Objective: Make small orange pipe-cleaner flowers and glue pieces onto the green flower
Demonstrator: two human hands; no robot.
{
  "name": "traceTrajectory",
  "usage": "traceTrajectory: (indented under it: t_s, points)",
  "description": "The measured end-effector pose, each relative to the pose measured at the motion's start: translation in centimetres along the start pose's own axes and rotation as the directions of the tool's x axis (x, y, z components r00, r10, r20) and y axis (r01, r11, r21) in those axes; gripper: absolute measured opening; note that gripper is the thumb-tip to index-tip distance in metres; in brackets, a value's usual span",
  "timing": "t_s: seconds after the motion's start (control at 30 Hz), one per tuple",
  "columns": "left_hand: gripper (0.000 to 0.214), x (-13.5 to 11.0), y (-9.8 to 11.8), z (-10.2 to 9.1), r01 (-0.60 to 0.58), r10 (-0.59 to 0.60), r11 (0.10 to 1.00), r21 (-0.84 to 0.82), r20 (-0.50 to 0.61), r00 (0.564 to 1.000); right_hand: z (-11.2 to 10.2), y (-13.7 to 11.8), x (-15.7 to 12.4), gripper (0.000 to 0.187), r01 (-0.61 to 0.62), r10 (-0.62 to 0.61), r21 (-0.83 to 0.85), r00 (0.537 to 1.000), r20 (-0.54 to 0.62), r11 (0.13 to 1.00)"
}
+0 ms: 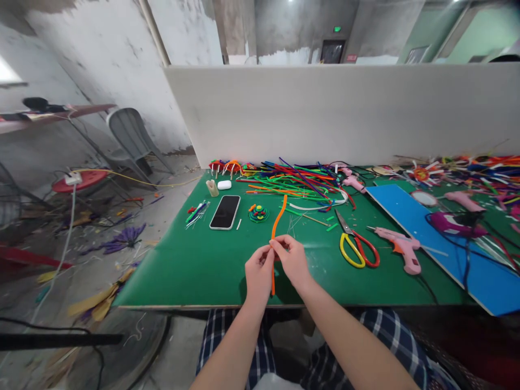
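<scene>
An orange pipe cleaner (pixel 278 219) runs upright between my hands, its upper end bent to the right and its lower end hanging near the table's front edge. My left hand (pixel 259 268) pinches it from the left at about its middle. From the right, my right hand (pixel 291 260) closes on it at the same spot, fingertips touching the left ones. Just beyond the hands lies a small coiled green piece (pixel 259 214) with yellow, red and orange bits. A smartphone (pixel 225 212) rests to its left. Scissors (pixel 354 244) with yellow and red handles lie open to the right.
Many coloured pipe cleaners (pixel 296 181) are heaped at the back, before a white partition (pixel 345 114). A pink glue gun (pixel 400 244) with a cord lies right, beside a tilted blue board (pixel 430 238). A white case (pixel 224 185) stands behind the phone on the green table (pixel 182 271).
</scene>
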State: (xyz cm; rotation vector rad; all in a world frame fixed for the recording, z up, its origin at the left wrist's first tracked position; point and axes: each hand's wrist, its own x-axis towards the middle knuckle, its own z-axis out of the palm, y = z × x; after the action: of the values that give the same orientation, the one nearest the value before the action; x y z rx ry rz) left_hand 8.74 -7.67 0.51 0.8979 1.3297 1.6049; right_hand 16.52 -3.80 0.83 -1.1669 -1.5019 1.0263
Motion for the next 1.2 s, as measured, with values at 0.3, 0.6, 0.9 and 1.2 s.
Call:
traceTrajectory:
  t_s: [0.3,0.6,0.9,1.2]
  points:
    - [0.02,0.7,-0.6,-1.1,0.146,-0.137,0.985,-0.089,0.098,0.986,-1.8,-0.3,1.1,0.009,0.147,-0.125,-0.126,0.978,0.169,0.981]
    - [0.019,0.6,0.2,-1.4,0.116,-0.113,0.993,-0.018,0.133,0.985,-2.1,-0.4,0.9,0.011,0.159,-0.13,-0.139,0.972,0.195,0.977]
    - [0.021,0.7,0.4,-2.1,0.138,-0.149,0.987,0.079,0.167,0.975,-2.4,-0.9,1.1,0.011,0.072,-0.047,-0.077,0.958,0.283,0.994]
    - [0.02,-0.1,1.2,-1.5,0.153,-0.172,0.983,0.1,0.219,0.96,-3.6,-1.5,1.3,0.013,0.047,-0.033,-0.044,0.958,0.285,0.998]
